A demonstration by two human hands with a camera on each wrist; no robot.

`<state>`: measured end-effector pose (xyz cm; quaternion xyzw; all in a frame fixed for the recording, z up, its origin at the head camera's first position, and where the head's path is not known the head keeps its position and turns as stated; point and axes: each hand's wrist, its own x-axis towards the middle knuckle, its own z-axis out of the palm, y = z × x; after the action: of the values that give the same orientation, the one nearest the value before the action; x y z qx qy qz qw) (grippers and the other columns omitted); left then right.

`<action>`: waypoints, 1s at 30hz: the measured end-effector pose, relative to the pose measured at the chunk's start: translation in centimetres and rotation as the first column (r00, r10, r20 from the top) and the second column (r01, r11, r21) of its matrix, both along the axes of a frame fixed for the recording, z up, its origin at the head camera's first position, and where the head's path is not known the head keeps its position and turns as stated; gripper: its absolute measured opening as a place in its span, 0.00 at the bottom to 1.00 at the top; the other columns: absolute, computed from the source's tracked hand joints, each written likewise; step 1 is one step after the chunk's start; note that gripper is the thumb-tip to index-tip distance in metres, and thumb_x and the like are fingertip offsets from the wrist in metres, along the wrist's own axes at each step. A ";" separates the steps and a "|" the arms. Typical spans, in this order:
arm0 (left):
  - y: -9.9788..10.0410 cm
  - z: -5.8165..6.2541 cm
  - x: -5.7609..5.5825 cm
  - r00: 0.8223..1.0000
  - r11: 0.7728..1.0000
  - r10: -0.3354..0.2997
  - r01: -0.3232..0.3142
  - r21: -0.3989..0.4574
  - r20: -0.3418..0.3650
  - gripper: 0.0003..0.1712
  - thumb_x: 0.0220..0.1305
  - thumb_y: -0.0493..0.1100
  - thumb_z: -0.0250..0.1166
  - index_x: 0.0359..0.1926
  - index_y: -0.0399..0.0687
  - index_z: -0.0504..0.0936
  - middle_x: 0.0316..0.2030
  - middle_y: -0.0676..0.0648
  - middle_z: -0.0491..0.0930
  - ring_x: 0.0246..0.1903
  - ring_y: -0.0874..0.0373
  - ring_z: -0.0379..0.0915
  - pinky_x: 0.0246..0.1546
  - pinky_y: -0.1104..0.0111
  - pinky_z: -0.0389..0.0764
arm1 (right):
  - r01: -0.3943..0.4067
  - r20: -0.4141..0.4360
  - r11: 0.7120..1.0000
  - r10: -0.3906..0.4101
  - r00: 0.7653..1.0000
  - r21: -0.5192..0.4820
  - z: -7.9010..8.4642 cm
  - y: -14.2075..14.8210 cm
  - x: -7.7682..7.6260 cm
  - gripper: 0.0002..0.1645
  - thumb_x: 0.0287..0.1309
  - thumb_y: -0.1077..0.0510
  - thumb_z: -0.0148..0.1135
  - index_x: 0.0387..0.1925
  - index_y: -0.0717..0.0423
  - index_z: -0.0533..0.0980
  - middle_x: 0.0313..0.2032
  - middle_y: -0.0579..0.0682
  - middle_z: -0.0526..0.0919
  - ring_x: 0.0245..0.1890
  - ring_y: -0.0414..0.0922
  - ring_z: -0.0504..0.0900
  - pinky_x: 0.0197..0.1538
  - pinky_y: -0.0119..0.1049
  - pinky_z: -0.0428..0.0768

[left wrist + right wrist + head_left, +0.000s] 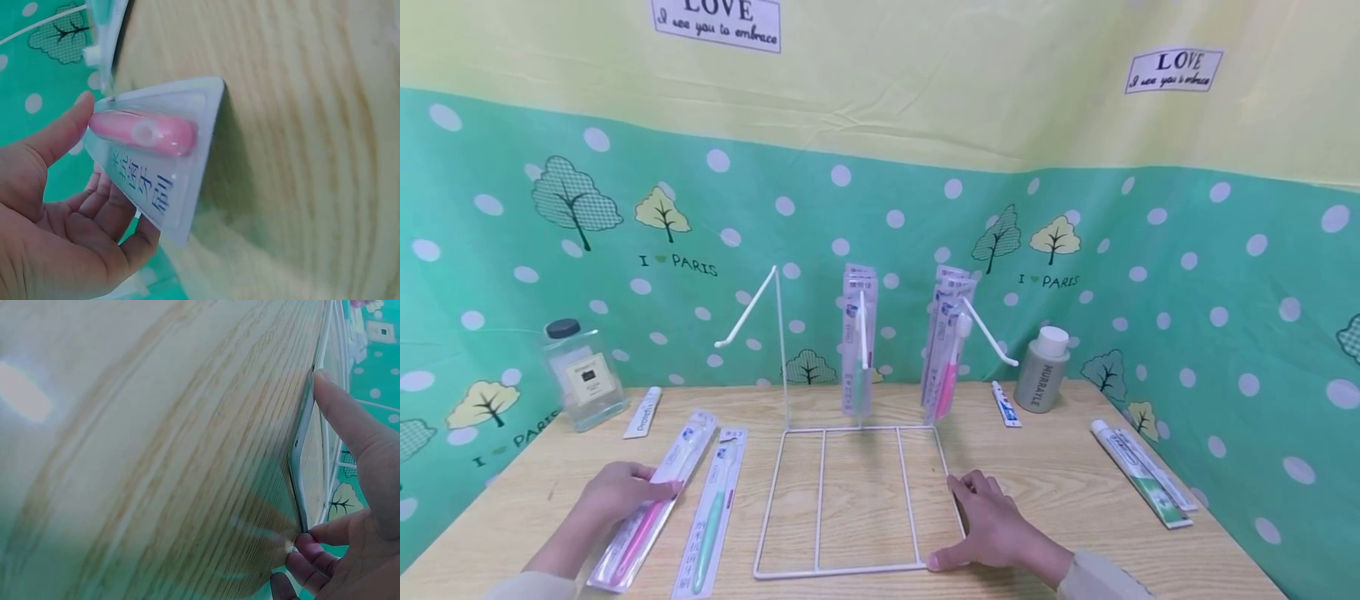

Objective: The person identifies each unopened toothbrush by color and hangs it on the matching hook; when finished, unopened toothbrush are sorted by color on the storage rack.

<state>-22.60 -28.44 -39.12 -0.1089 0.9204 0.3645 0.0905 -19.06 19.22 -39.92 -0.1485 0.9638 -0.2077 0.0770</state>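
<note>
My left hand [625,493] holds a packaged pink toothbrush [643,533] by its edges, thumb on one side and fingers on the other. In the left wrist view, the pack's handle end [150,134] is tilted up off the wood. A packaged green toothbrush [709,521] lies just right of it on the table. At the front right corner of a white wire display rack [820,500], my right hand [992,525] grips the base, with thumb on the front bar and fingers by the side bar. Toothbrush packs hang on the rack's middle hook [860,350] and right hook [992,333].
The rack's left hook [745,321] sticks out bare. Behind on the left stand a glass bottle [583,383] and a small white tube [643,412]. On the right are a small blue tube [1006,406], a grey bottle [1042,371] and a green-white toothpaste tube [1138,475]. A patterned curtain backs the table.
</note>
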 end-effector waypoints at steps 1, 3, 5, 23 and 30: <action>0.1 0.2 0.0 1.000 1.000 0.004 -0.004 -0.001 -0.008 0.51 0.40 0.63 0.70 0.50 0.23 0.67 0.34 0.37 0.74 0.31 0.51 0.70 0.26 0.65 0.72 | 0.001 0.002 1.000 -0.001 1.000 0.000 0.0 0.0 0.0 0.69 0.27 0.26 0.67 0.64 0.67 0.57 0.50 0.56 0.64 0.50 0.52 0.63 0.49 0.57 0.66; 0.4 0.8 0.0 1.000 1.000 0.009 -0.009 -0.004 -0.028 0.51 0.40 0.64 0.69 0.52 0.25 0.67 0.35 0.38 0.74 0.31 0.51 0.69 0.26 0.66 0.71 | 0.003 0.009 1.000 -0.003 1.000 -0.002 0.0 0.0 0.0 0.69 0.27 0.26 0.67 0.64 0.67 0.57 0.50 0.56 0.64 0.50 0.52 0.62 0.49 0.57 0.66; 0.9 1.4 0.1 0.998 1.000 0.011 -0.012 -0.008 -0.055 0.51 0.40 0.65 0.69 0.52 0.27 0.67 0.35 0.39 0.74 0.30 0.52 0.70 0.25 0.66 0.71 | 0.003 0.012 1.000 -0.003 1.000 -0.004 0.0 0.0 -0.1 0.69 0.27 0.26 0.67 0.64 0.67 0.57 0.51 0.56 0.64 0.50 0.52 0.62 0.49 0.57 0.66; 11.4 5.6 2.6 0.945 0.989 -0.079 0.114 0.094 -0.318 0.25 0.44 0.51 0.72 0.41 0.43 0.76 0.30 0.49 0.81 0.26 0.58 0.74 0.24 0.66 0.76 | 0.004 0.003 1.000 -0.004 1.000 -0.011 -0.1 0.1 0.0 0.69 0.27 0.26 0.67 0.64 0.68 0.57 0.50 0.55 0.64 0.49 0.52 0.62 0.49 0.56 0.66; 16.4 5.3 3.2 0.924 0.968 -0.117 0.188 0.165 -0.364 0.21 0.39 0.46 0.74 0.36 0.46 0.77 0.27 0.52 0.80 0.26 0.59 0.75 0.27 0.65 0.77 | -0.003 0.002 1.000 0.003 1.000 -0.027 -0.2 0.1 0.0 0.69 0.27 0.26 0.67 0.64 0.68 0.57 0.50 0.55 0.64 0.49 0.51 0.62 0.49 0.55 0.66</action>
<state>-19.42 -12.08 -33.87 0.0399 0.8867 0.4591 -0.0369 -19.04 19.36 -40.08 -0.1508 0.9606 -0.2206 0.0764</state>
